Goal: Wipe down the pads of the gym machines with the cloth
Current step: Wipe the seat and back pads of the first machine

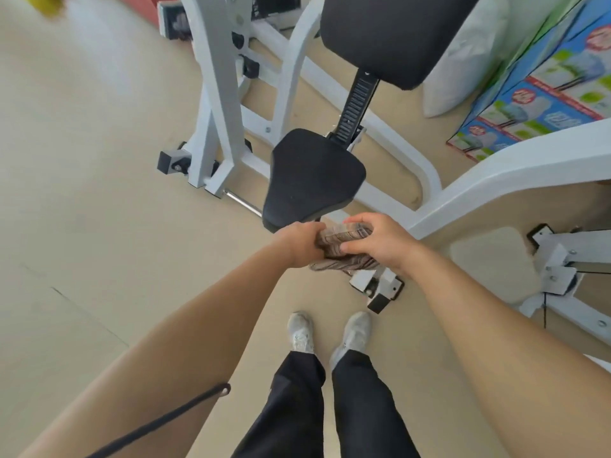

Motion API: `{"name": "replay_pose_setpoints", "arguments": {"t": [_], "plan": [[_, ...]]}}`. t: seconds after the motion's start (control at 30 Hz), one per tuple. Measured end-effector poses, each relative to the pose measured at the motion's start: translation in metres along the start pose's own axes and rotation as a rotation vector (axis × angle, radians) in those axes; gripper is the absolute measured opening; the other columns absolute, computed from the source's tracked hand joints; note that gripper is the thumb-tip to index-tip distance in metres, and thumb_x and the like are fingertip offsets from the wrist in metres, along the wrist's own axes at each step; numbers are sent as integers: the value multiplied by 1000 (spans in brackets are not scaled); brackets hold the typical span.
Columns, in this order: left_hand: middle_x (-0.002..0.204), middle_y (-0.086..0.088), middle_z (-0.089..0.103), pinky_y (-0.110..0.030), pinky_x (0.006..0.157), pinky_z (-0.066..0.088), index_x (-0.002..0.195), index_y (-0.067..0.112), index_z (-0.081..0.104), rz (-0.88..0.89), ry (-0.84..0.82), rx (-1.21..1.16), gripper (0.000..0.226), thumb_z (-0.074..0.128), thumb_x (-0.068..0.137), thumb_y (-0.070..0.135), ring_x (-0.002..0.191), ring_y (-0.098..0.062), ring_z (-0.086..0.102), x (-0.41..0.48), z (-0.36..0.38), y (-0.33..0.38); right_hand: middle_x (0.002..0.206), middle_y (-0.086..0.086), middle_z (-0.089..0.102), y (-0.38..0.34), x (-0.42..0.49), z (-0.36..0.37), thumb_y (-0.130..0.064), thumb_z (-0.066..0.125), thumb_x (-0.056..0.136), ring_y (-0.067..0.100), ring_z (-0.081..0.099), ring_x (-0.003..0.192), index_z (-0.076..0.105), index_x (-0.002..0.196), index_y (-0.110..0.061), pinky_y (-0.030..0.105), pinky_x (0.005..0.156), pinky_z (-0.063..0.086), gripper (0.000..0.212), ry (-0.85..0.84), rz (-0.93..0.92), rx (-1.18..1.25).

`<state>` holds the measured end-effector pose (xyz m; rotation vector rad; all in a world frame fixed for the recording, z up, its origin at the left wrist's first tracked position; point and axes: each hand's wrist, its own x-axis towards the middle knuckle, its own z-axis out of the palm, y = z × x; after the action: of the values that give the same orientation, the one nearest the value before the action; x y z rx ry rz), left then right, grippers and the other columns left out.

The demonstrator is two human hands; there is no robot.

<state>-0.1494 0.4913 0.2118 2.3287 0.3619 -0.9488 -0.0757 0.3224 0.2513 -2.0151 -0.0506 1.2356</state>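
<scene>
Just in front of the black padded triangular seat of the white steel-framed gym machine: left hand and right hand are both gripping, fingers clamped, a bunched grey-brown striped cloth, hanging clear above the beige floor.

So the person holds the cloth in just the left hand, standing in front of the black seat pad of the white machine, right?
Not quite. The head view shows both hands on the cloth: the left hand and the right hand grip it together. The rest holds: the person stands in front of the black seat pad of the white machine.
</scene>
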Motion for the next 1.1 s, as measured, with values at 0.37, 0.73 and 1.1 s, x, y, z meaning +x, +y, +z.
{"name": "replay_pose_setpoints", "arguments": {"t": [0.37,0.73,1.1], "plan": [[96,6,64,-30,72,54,106,32,59,-41,101,-18,19,44,102,21,91,-18,66,109,-50,-14,83,4,67,17,107,-39,-39,55,100,26,65,88,63,82,-14,36,72,47,32,121,-49,-206],[116,-16,59,-45,67,47,120,11,63,145,603,750,32,61,88,6,98,-40,57,224,-138,-60,116,11,66,-34,242,-47,-42,48,102,30,63,101,68,124,-19,37,79,50,37,536,-324,-437],[139,-1,51,-44,112,30,119,24,63,266,196,360,54,31,92,58,131,-26,43,256,-68,-150,146,11,45,36,295,66,-53,34,99,30,43,136,54,138,-16,50,110,41,57,418,-206,-611]]}}
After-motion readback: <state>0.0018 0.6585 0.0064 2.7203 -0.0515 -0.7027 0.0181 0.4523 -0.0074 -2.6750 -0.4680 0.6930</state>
